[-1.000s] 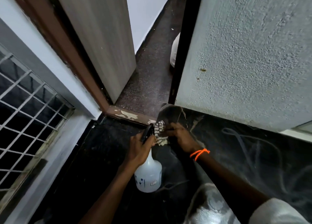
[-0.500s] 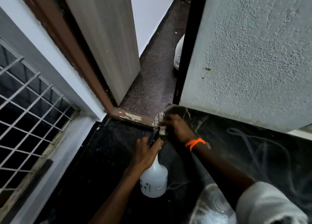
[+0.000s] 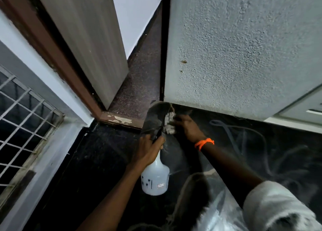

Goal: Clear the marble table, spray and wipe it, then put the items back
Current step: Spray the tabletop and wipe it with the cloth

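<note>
White spray bottle [image 3: 155, 176], label unreadable, gripped by left hand [image 3: 148, 149]; right hand [image 3: 189, 128] pinches cloth [image 3: 169, 123].

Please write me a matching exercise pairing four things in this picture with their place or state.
Things:
1. spray bottle
2. cloth
3. orange band
4. window grille

Places or states:
A. on the right wrist
B. far left, beside the door frame
C. held by its neck in the left hand
D. pressed on the marble corner by the right hand

Pairs: 1-C, 2-D, 3-A, 4-B
</note>
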